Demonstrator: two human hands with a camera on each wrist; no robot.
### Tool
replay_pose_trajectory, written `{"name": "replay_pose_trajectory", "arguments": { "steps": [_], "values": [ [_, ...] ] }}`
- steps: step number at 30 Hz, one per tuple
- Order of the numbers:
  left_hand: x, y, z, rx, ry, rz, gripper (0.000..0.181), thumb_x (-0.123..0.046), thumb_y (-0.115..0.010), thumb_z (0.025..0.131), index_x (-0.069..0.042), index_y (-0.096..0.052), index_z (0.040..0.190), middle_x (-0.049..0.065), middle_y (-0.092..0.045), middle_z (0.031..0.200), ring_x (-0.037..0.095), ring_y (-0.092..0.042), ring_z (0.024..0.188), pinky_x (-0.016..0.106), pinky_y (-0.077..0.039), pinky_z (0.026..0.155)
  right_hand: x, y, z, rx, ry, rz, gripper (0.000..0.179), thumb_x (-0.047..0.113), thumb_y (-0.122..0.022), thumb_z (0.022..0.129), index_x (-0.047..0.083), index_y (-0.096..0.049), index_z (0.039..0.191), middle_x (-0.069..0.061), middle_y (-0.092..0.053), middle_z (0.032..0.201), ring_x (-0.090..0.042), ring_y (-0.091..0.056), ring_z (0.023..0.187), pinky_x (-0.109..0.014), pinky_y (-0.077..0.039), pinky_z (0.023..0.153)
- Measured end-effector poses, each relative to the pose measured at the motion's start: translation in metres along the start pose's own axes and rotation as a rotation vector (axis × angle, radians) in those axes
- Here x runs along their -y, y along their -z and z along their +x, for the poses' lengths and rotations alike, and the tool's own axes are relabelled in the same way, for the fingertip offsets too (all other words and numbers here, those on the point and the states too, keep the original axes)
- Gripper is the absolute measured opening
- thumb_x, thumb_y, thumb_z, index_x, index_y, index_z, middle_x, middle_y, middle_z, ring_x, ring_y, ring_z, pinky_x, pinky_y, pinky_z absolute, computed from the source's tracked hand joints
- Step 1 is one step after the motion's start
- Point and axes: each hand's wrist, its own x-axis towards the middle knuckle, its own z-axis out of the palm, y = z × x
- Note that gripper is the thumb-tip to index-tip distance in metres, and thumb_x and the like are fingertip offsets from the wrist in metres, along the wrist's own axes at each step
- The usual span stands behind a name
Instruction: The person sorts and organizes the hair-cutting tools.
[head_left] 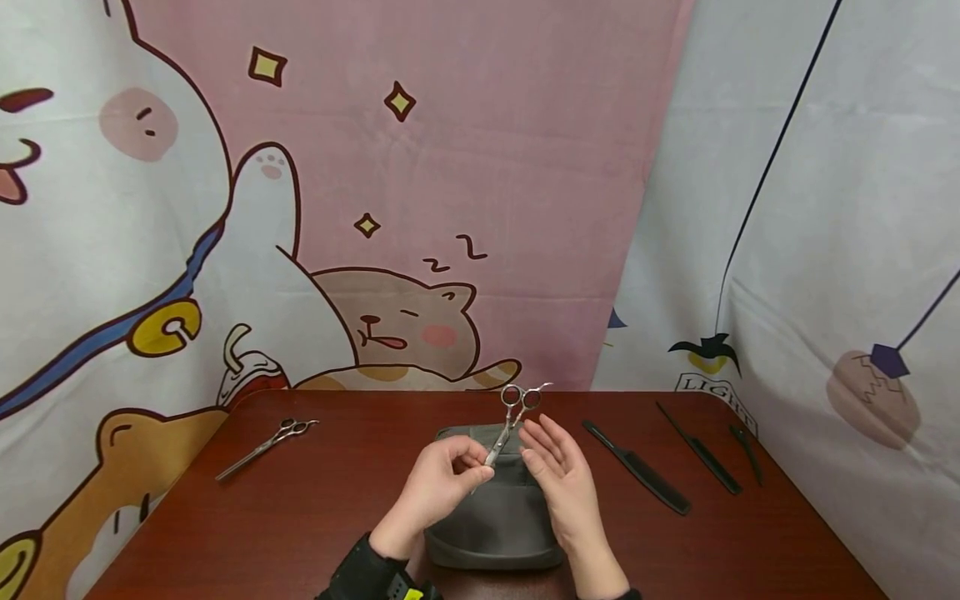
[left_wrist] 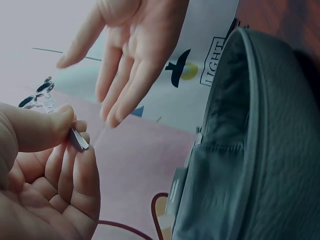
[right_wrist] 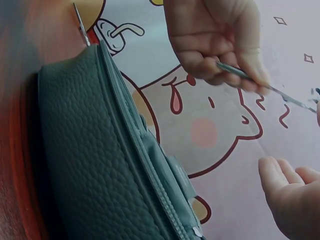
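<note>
My left hand pinches a pair of silver hairdressing scissors by the blades between thumb and fingers. Their finger rings point up and away, and the blade tips poke out past the fingers in the left wrist view. Beside the rings is my right hand, palm turned inward and fingers extended; in the left wrist view its fingers hang apart from the scissors. Under both hands sits a dark grey leather pouch, its top unzipped, the lining visible in the left wrist view.
A second pair of scissors lies on the left of the brown table. On the right lie a black handled comb, a thin-tailed comb and a small dark slim tool. A printed cloth hangs behind.
</note>
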Motion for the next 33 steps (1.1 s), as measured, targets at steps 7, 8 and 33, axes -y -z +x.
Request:
{"name": "replay_pose_trajectory", "arguments": {
  "steps": [7, 8, 33],
  "values": [
    [-0.003, -0.01, -0.003, 0.007, -0.012, -0.051, 0.005, -0.008, -0.075, 0.087, -0.008, -0.071, 0.09, -0.002, -0.064, 0.08, 0.01, -0.057, 0.068, 0.026, -0.048, 0.061, 0.0, -0.006, -0.002, -0.009, -0.005, 0.0, 0.05, -0.005, -0.061, 0.094, -0.015, -0.04, 0.139, -0.023, -0.056, 0.127, -0.016, -0.063, 0.111, -0.03, -0.051, 0.092],
    [-0.003, -0.011, -0.003, 0.007, -0.013, -0.054, 0.005, -0.008, -0.075, 0.087, -0.008, -0.071, 0.09, -0.003, -0.064, 0.08, 0.009, -0.058, 0.069, 0.026, -0.048, 0.061, 0.001, -0.007, -0.002, -0.011, -0.005, -0.002, 0.048, -0.004, -0.061, 0.095, -0.015, -0.042, 0.137, -0.021, -0.058, 0.124, -0.017, -0.064, 0.109, -0.03, -0.052, 0.091],
    [0.002, -0.03, -0.007, -0.011, -0.036, -0.053, 0.01, -0.011, -0.079, 0.085, -0.009, -0.07, 0.088, -0.004, -0.067, 0.08, 0.006, -0.06, 0.071, 0.025, -0.05, 0.063, 0.002, -0.007, -0.005, -0.001, 0.028, -0.017, 0.028, -0.001, -0.058, 0.097, -0.024, -0.05, 0.11, -0.005, -0.066, 0.095, -0.012, -0.068, 0.089, -0.028, -0.056, 0.08]
  ]
}}
